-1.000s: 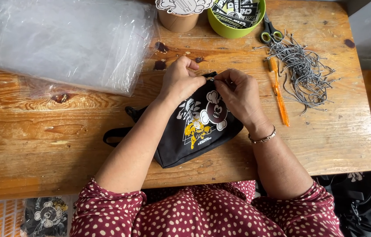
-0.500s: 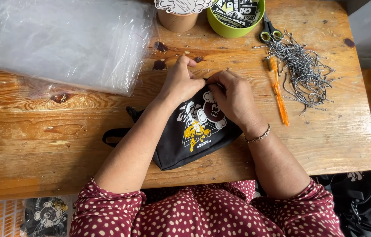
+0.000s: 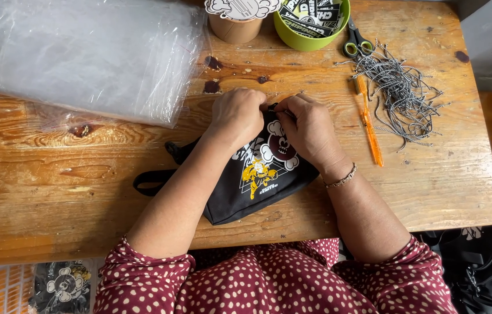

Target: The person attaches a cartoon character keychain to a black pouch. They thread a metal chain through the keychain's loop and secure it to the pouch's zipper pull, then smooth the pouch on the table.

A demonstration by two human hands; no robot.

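Both hands, left hand (image 3: pixel 238 114) and right hand (image 3: pixel 310 129), pinch the top edge of the black fabric pouch with a cartoon print (image 3: pixel 257 180), steadying it flat on the worn wooden table (image 3: pixel 54 192); clear plastic bags (image 3: pixel 83 55) lie beyond the pouch.

- My 2 hands, left hand (image 3: pixel 238 115) and right hand (image 3: pixel 310 129), meet on the pouch (image 3: pixel 257 180) at frame center.
- Plastic bags (image 3: pixel 83 55) lie upper left; cords (image 3: pixel 400 96) upper right.

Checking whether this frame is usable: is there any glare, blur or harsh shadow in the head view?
Head view: sharp throughout; soft daylight, faint shadows; mild glare on the stack of clear plastic bags; both hands and the black printed fabric pouch evenly lit.
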